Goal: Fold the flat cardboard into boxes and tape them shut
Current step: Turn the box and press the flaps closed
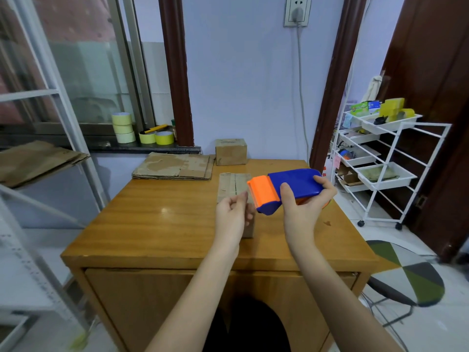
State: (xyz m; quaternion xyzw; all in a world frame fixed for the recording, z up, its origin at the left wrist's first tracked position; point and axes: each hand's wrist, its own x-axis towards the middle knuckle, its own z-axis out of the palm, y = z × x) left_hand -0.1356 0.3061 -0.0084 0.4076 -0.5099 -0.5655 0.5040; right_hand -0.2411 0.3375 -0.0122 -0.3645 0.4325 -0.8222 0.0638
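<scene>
Gripping tape dispenser (286, 190), right hand (304, 207).

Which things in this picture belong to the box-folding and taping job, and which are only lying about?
Job:
tape dispenser, gripped by the right hand
box being taped, beyond the left hand
flat cardboard stack
finished box

Lying about:
tape rolls on the sill
white trolley
wall socket
stool
</scene>
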